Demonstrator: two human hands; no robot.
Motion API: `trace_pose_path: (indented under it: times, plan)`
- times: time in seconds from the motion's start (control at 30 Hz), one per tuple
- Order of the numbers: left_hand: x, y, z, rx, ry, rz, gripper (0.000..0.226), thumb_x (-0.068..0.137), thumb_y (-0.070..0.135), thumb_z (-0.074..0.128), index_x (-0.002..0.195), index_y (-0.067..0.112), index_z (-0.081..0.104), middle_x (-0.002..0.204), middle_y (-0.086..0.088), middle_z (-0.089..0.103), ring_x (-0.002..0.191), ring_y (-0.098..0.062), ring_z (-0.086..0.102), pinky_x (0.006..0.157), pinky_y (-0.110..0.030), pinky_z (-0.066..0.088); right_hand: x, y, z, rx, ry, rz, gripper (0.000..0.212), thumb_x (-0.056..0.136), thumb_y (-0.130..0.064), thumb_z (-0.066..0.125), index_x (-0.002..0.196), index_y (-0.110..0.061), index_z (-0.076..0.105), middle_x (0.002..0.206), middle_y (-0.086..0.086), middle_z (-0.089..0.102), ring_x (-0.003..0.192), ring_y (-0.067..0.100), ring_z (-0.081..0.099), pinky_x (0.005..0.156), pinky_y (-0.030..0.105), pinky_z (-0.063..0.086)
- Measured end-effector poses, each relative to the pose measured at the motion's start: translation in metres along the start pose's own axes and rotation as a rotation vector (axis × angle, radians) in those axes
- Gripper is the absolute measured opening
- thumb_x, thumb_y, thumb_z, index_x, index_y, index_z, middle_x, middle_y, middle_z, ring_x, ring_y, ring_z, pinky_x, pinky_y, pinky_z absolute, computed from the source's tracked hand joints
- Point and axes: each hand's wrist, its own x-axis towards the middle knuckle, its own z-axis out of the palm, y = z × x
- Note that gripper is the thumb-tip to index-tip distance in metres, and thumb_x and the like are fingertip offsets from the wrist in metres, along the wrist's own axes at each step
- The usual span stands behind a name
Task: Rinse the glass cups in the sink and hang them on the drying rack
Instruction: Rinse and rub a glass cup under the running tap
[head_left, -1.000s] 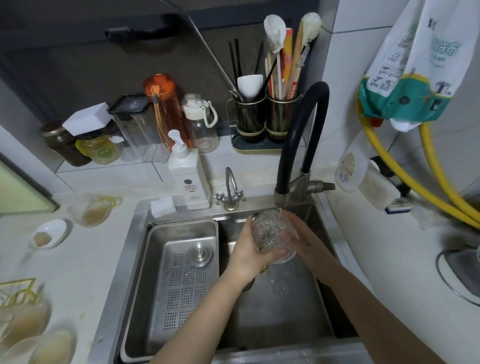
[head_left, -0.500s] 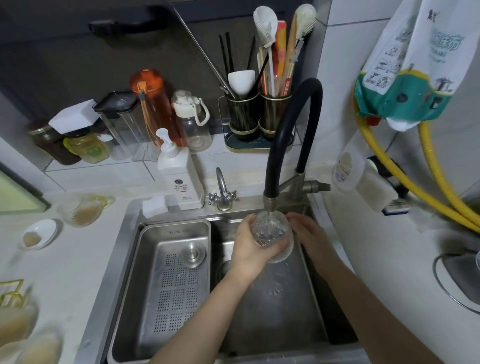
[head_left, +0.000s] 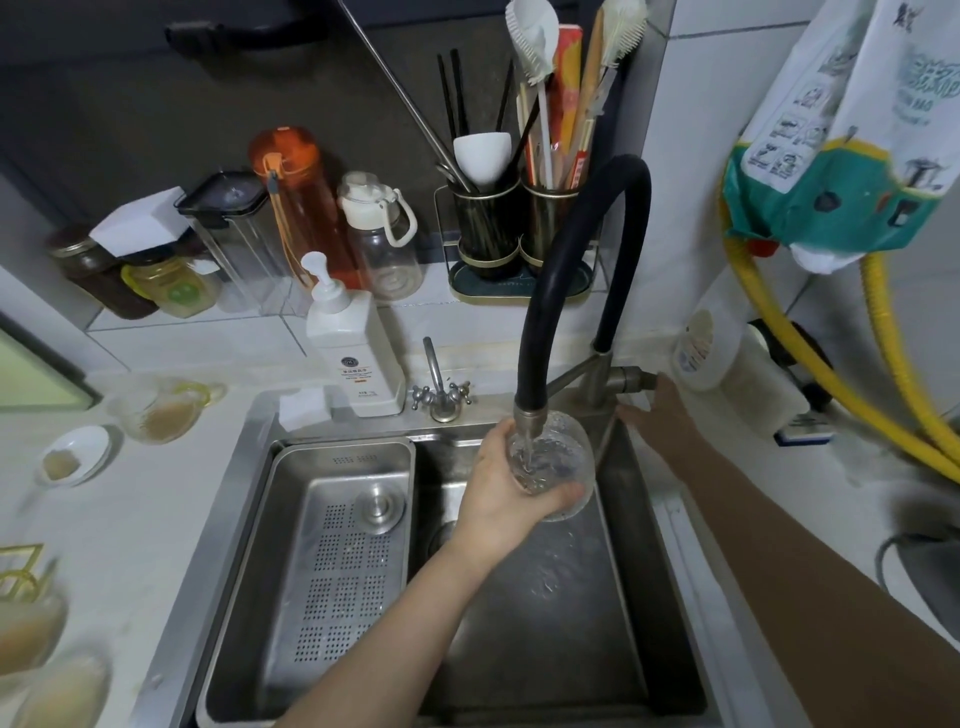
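One cup (head_left: 550, 462), mouth up under the spout (head_left: 527, 418), sits wrapped in your left hand (head_left: 506, 493). Your right hand (head_left: 662, 415), fingers spread loosely, lies nearer the tap lever (head_left: 626, 379), beside the cup.

Cups (head_left: 36, 670) btm-left blurred, cut off; right hand's (head_left: 662, 415) fingertips hidden.

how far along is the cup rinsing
Done: nothing clearly; the rack at the left edge is too blurred to judge. In hand: left hand holds a glass cup under the running faucet, right hand at the faucet handle. Left: hang this cup.
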Motion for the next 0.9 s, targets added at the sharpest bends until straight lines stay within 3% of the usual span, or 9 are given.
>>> trace_pose_path:
  times: [0.07, 0.17, 0.27, 0.37, 0.43, 0.53, 0.67, 0.73, 0.9]
  plan:
    - [-0.001, 0.001, -0.003, 0.003, 0.002, 0.006, 0.1, 0.048, 0.051, 0.086, 0.133, 0.027, 0.041, 0.123, 0.011, 0.058, 0.114, -0.004, 0.057, 0.103, -0.034, 0.046, 0.008, 0.008, 0.0, 0.04, 0.008, -0.004, 0.082, 0.074, -0.045, 0.069, 0.14, -0.01, 0.036, 0.143, 0.01, 0.043, 0.135, 0.027, 0.038, 0.113, 0.048, 0.031]
    - [-0.003, -0.001, -0.005, 0.005, 0.011, 0.003, 0.104, 0.047, 0.052, 0.085, 0.136, 0.025, 0.039, 0.126, 0.01, 0.056, 0.115, -0.004, 0.055, 0.104, -0.033, 0.046, -0.025, -0.024, -0.002, 0.076, 0.019, -0.044, 0.05, 0.085, -0.011, 0.064, 0.13, -0.006, 0.044, 0.133, 0.011, 0.049, 0.125, 0.026, 0.045, 0.103, 0.033, 0.034]
    - [-0.007, -0.002, -0.008, 0.01, 0.012, -0.012, 0.096, 0.05, 0.045, 0.087, 0.132, 0.025, 0.041, 0.124, 0.011, 0.055, 0.112, 0.002, 0.054, 0.101, -0.024, 0.045, -0.046, -0.035, 0.001, 0.091, 0.01, -0.1, 0.056, 0.088, 0.0, 0.059, 0.138, -0.005, 0.034, 0.137, 0.01, 0.04, 0.126, 0.019, 0.038, 0.097, 0.023, 0.027]
    - [-0.011, -0.008, -0.015, 0.003, -0.001, -0.015, 0.08, 0.059, 0.024, 0.091, 0.122, 0.03, 0.042, 0.111, 0.02, 0.055, 0.097, 0.02, 0.053, 0.083, -0.001, 0.04, -0.07, -0.035, 0.008, 0.046, -0.045, -0.162, 0.063, 0.087, -0.007, 0.061, 0.142, -0.015, 0.032, 0.136, 0.013, 0.045, 0.122, 0.023, 0.045, 0.101, 0.034, 0.037]
    - [-0.013, -0.014, -0.019, 0.004, -0.015, -0.039, 0.075, 0.058, 0.022, 0.091, 0.115, 0.034, 0.044, 0.108, 0.019, 0.059, 0.094, 0.016, 0.057, 0.083, -0.005, 0.042, -0.09, -0.026, 0.019, 0.036, -0.16, -0.176, 0.063, 0.086, -0.011, 0.059, 0.141, -0.028, 0.035, 0.134, 0.009, 0.051, 0.121, 0.024, 0.052, 0.103, 0.05, 0.043]
    - [-0.018, -0.022, -0.026, 0.009, -0.04, -0.082, 0.063, 0.059, 0.02, 0.091, 0.103, 0.037, 0.05, 0.101, 0.014, 0.066, 0.09, 0.009, 0.063, 0.079, -0.009, 0.045, -0.132, -0.027, 0.035, 0.084, -0.355, -0.192, 0.064, 0.085, -0.009, 0.059, 0.141, -0.029, 0.036, 0.132, -0.005, 0.054, 0.118, 0.017, 0.056, 0.101, 0.046, 0.047]
    - [-0.027, -0.022, -0.039, -0.048, -0.101, -0.119, 0.048, 0.069, 0.01, 0.085, 0.087, 0.036, 0.048, 0.085, 0.021, 0.06, 0.071, 0.023, 0.058, 0.064, 0.001, 0.041, -0.175, -0.037, 0.055, 0.145, -0.524, -0.178, 0.087, 0.076, -0.018, 0.073, 0.143, -0.039, 0.022, 0.138, -0.026, 0.039, 0.127, -0.015, 0.037, 0.105, 0.015, 0.037]
    - [-0.03, -0.025, -0.044, -0.105, -0.129, -0.169, 0.04, 0.071, 0.011, 0.083, 0.086, 0.031, 0.052, 0.083, 0.016, 0.063, 0.067, 0.016, 0.061, 0.062, -0.002, 0.044, -0.184, -0.039, 0.063, 0.16, -0.478, -0.17, 0.094, 0.076, -0.013, 0.077, 0.138, -0.039, 0.011, 0.125, -0.037, 0.031, 0.108, -0.035, 0.033, 0.085, -0.006, 0.033]
    - [-0.041, -0.037, -0.055, -0.233, -0.173, -0.289, 0.052, 0.074, 0.03, 0.081, 0.118, 0.016, 0.058, 0.113, -0.001, 0.066, 0.097, -0.013, 0.067, 0.077, -0.021, 0.055, -0.204, -0.042, 0.08, 0.111, -0.329, -0.096, 0.096, 0.073, -0.025, 0.08, 0.147, -0.025, 0.018, 0.132, -0.021, 0.037, 0.124, 0.005, 0.043, 0.096, 0.017, 0.039]
